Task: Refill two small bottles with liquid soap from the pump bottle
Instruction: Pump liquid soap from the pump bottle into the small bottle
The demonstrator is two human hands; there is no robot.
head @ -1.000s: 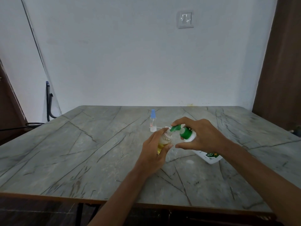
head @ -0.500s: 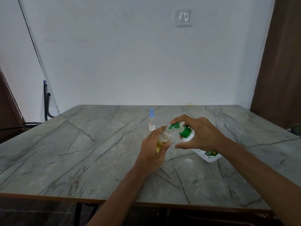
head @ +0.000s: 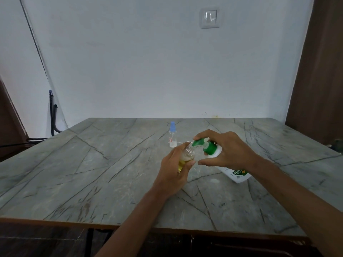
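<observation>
My left hand [head: 173,170] grips a small clear bottle [head: 186,157] with yellow liquid in its lower part, its threaded neck uncapped. My right hand [head: 229,152] holds the white pump bottle [head: 236,173] tilted over to the left, fingers curled round its green pump head [head: 201,144]. The green spout touches the small bottle's mouth. A second small clear bottle [head: 172,135] with a blue cap stands upright further back on the table.
The grey marble-patterned table [head: 92,173] has its front edge near me. A small white part [head: 182,142] lies just behind my hands. A white wall stands behind the table, a brown door at the right, and a black chair frame [head: 52,115] at the left.
The pump head has risen slightly with the collar showing more; both hands keep their hold and stay in nearly the same place.
</observation>
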